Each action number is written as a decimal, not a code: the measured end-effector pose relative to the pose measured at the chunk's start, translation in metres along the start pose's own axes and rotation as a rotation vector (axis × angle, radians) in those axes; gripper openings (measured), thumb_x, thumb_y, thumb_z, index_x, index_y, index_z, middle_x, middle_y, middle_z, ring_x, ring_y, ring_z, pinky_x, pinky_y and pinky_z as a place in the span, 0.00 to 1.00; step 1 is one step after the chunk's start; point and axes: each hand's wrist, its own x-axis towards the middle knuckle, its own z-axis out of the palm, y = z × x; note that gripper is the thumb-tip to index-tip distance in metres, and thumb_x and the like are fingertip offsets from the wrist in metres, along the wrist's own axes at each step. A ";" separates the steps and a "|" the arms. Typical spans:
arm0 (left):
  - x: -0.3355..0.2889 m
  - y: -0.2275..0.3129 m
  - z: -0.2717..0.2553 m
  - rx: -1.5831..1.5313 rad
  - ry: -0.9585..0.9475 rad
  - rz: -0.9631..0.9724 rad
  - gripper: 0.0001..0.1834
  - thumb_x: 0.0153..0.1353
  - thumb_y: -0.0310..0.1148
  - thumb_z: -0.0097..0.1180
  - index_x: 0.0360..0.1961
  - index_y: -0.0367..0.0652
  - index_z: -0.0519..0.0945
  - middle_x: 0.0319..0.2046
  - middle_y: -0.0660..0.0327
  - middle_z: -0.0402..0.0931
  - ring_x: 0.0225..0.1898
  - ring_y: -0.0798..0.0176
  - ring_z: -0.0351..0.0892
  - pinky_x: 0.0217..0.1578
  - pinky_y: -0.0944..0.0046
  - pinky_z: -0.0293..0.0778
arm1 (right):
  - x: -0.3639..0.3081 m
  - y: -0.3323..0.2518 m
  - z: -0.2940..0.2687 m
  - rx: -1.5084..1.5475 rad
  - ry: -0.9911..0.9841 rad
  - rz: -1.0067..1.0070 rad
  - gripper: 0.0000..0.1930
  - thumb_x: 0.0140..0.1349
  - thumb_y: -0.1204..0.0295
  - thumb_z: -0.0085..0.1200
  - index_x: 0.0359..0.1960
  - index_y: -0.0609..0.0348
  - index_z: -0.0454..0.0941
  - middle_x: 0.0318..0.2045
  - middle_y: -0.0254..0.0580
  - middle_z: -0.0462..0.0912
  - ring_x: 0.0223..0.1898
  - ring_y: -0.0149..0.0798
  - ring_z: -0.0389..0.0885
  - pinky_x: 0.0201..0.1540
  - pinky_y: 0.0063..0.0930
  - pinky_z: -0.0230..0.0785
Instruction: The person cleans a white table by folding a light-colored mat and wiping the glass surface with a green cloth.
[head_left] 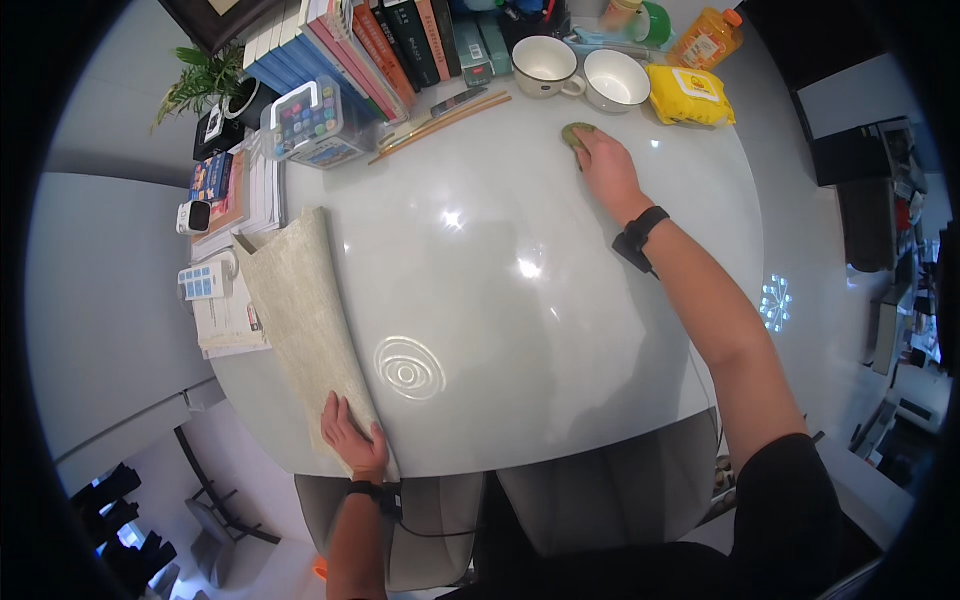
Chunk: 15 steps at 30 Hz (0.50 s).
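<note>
My right hand (608,168) reaches to the far right part of a glossy white table (480,330). Its fingers press a small olive-green cleaning pad (577,133) against the tabletop, just in front of two white cups; whether this is a sponge or a cloth is hard to tell. At the near left, my left hand (352,436) lies with fingers extended on a beige table mat (300,310). That mat is folded or rolled back along the table's left side, and nothing is gripped in the left hand.
Along the far edge stand books (400,50), a clear box of markers (310,125), chopstick-like sticks (440,128), a cup with handle (547,68), a white bowl-like cup (616,82), yellow wipes (692,97) and an orange bottle (708,40). Grey chairs (610,480) touch the near edge.
</note>
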 end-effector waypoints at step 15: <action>0.000 0.000 -0.002 -0.011 -0.019 -0.045 0.38 0.60 0.44 0.56 0.70 0.37 0.67 0.74 0.44 0.63 0.75 0.39 0.60 0.74 0.35 0.48 | 0.009 -0.062 0.028 0.026 -0.132 -0.089 0.17 0.65 0.75 0.58 0.55 0.53 0.85 0.43 0.53 0.86 0.45 0.57 0.85 0.48 0.48 0.80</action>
